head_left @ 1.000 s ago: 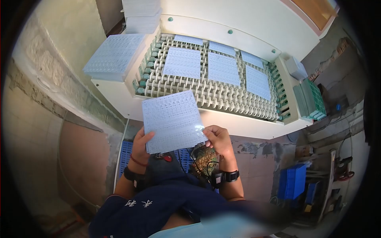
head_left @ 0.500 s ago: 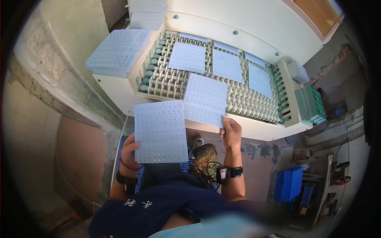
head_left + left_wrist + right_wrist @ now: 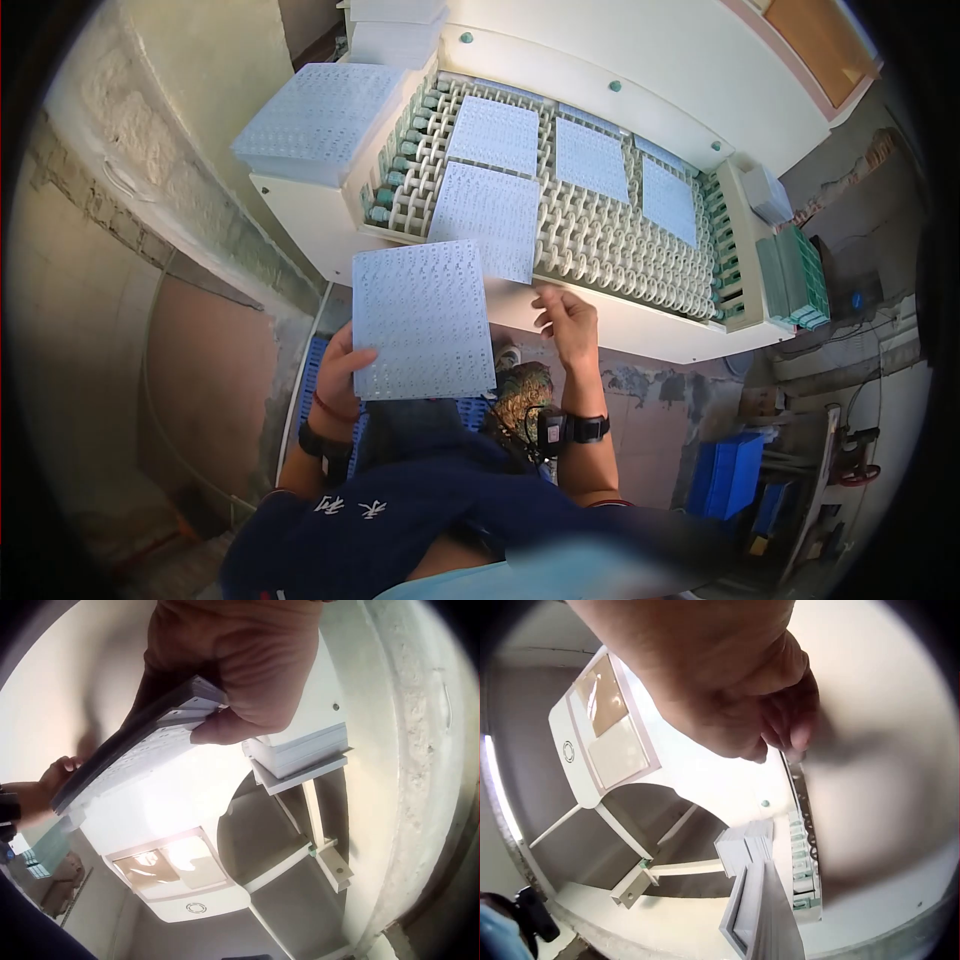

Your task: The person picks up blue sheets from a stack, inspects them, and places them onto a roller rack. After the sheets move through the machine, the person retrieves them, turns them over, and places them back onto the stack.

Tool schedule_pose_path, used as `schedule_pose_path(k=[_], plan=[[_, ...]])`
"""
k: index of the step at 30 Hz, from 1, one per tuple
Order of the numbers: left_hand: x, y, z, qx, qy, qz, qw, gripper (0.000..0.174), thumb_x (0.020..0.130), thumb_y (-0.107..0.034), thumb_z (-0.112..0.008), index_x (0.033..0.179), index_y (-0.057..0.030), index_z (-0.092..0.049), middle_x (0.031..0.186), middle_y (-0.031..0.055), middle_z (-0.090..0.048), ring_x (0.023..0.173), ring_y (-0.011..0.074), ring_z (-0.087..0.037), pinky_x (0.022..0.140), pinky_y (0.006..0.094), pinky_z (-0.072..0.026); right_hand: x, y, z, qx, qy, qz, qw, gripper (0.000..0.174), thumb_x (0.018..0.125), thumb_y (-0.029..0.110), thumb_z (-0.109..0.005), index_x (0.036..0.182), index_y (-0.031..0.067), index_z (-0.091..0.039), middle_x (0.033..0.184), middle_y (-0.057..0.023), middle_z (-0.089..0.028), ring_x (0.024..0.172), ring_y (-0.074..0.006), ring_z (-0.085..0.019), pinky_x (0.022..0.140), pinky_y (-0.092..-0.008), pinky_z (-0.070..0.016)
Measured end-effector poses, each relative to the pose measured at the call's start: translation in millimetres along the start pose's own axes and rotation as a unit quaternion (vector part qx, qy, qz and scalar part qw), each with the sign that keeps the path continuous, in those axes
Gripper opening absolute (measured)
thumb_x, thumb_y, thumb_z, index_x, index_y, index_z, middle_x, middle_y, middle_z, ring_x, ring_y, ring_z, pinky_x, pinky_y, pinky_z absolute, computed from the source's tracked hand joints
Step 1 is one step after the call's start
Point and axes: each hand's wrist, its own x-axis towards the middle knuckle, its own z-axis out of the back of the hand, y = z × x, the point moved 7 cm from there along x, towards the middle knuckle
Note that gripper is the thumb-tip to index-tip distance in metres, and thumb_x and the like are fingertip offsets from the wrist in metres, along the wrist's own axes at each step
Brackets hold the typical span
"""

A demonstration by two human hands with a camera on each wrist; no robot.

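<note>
Lowered panel (image 3: 485,215) on rollers (image 3: 620,250), just beside empty, loosely curled right grip (image 3: 570,325), left grip (image 3: 341,372) clasping stack (image 3: 422,320)

The light blue square perforated sheets in the left hand (image 3: 342,368) (image 3: 422,318) look like thin plastic, their faces dimpled and faintly glossy. Beyond the right hand (image 3: 568,325), the rows of off-white ringed rollers (image 3: 625,245) look like smooth plastic, set in a smooth, painted-looking cream machine housing (image 3: 640,325). Left of the hands, the pale wall (image 3: 110,150) is rough and matt; nearer the body, the navy shirt (image 3: 420,500) is matt cloth.
</note>
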Motion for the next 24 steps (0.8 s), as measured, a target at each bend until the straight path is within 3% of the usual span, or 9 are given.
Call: schedule_pose_path(k=[5,7,9,13,14,15,19,22,24], plan=[[15.8,10.4,-20.1,0.02,0.031,0.016,0.999,0.046,0.075,0.0,-0.054,0.119,0.0063,-0.039,0.11,0.0156,-0.054,0.097,0.021,-0.055,0.083,0.0307,-0.0441,-39.6,5.3,-28.5,-0.099,0.165,0.013,0.981,0.032,0.083,0.029,-0.059,0.088,-0.0022,-0.062,0.068,-0.0054,-0.06,0.055,-0.0089,-0.052,0.049,-0.0245,-0.0431],[21.2,14.8,-21.9,0.043,0.033,0.011,0.998,0.046,0.076,0.0,-0.054,0.119,0.0059,-0.039,0.11,0.0156,-0.053,0.098,0.0207,-0.055,0.084,0.0309,-0.0442,-48.9,31.1,-30.2,-0.184,0.115,0.09,0.972,0.028,0.081,0.026,-0.061,0.087,-0.0013,-0.062,0.064,-0.0063,-0.058,0.054,-0.0108,-0.051,0.051,-0.0265,-0.0423],[24.1,19.1,-21.8,0.067,0.035,0.007,0.997,0.045,0.077,0.001,-0.054,0.119,0.0056,-0.039,0.11,0.0156,-0.053,0.098,0.0204,-0.054,0.084,0.031,-0.0443,-58.4,58.0,-30.3,-0.351,0.034,0.241,0.904,0.025,0.079,0.023,-0.063,0.086,-0.0008,-0.061,0.06,-0.008,-0.055,0.054,-0.012,-0.051,0.051,-0.0272,-0.0422],[26.5,23.2,-24.7,0.06,0.044,0.008,0.997,0.045,0.078,0.0,-0.055,0.119,0.005,-0.039,0.11,0.0155,-0.053,0.099,0.0202,-0.054,0.084,0.0321,-0.0441,-58.3,62.0,-25.7,-0.35,0.004,0.25,0.903,0.021,0.078,0.018,-0.065,0.084,-0.0021,-0.06,0.06,-0.0059,-0.057,0.054,-0.0102,-0.051,0.05,-0.0251,-0.0415],[26.6,23.6,-24.6,0.052,0.04,0.009,0.998,0.045,0.078,0.0,-0.055,0.119,0.0048,-0.039,0.11,0.0153,-0.053,0.099,0.0201,-0.054,0.084,0.0323,-0.044,-47.8,41.9,-18.5,-0.209,0.039,0.119,0.97,0.019,0.078,0.015,-0.065,0.083,-0.0028,-0.06,0.063,-0.0056,-0.058,0.055,-0.0095,-0.051,0.051,-0.0238,-0.0417],[26.6,24.1,-24.2,0.052,0.04,0.008,0.998,0.045,0.078,0.0,-0.055,0.119,0.0048,-0.039,0.11,0.0153,-0.053,0.099,0.0201,-0.054,0.084,0.0323,-0.044,-41.4,19.2,-17.1,-0.06,0.074,-0.017,0.995,0.018,0.078,0.013,-0.065,0.082,-0.0035,-0.06,0.066,-0.0054,-0.06,0.056,-0.0087,-0.052,0.051,-0.0225,-0.0419],[24.7,24.7,-17.6,0.051,0.035,-0.001,0.998,0.045,0.077,-0.001,-0.057,0.118,0.0045,-0.04,0.109,0.0146,-0.054,0.098,0.0202,-0.054,0.084,0.0326,-0.0442,-27.2,1.5,-10.7,0.117,0.064,-0.019,0.991,0.013,0.077,0.007,-0.064,0.082,-0.0043,-0.061,0.067,-0.0016,-0.059,0.057,-0.0043,-0.05,0.052,-0.0173,-0.0404],[19.9,19.7,-14.7,0.049,0.023,0.003,0.999,0.044,0.077,-0.002,-0.058,0.117,0.0043,-0.041,0.108,0.0142,-0.054,0.096,0.0198,-0.055,0.083,0.032,-0.0445,-2.3,-5.5,32.3,0.104,-0.03,-0.003,0.994,0.012,0.078,0.012,-0.064,0.081,0.0001,-0.064,0.063,0.0015,-0.057,0.049,-0.0026,-0.04,0.043,-0.0158,-0.0293],[16.8,14.6,-13.5,0.043,0.013,0.003,0.999,0.043,0.077,-0.002,-0.058,0.117,0.0043,-0.042,0.108,0.0139,-0.054,0.096,0.0195,-0.055,0.083,0.0315,-0.0447,14.3,8.1,72.3,0.077,-0.09,0.001,0.993,0.01,0.078,0.011,-0.063,0.081,0.0018,-0.064,0.06,0.0017,-0.056,0.047,-0.0035,-0.04,0.042,-0.0165,-0.0288]])
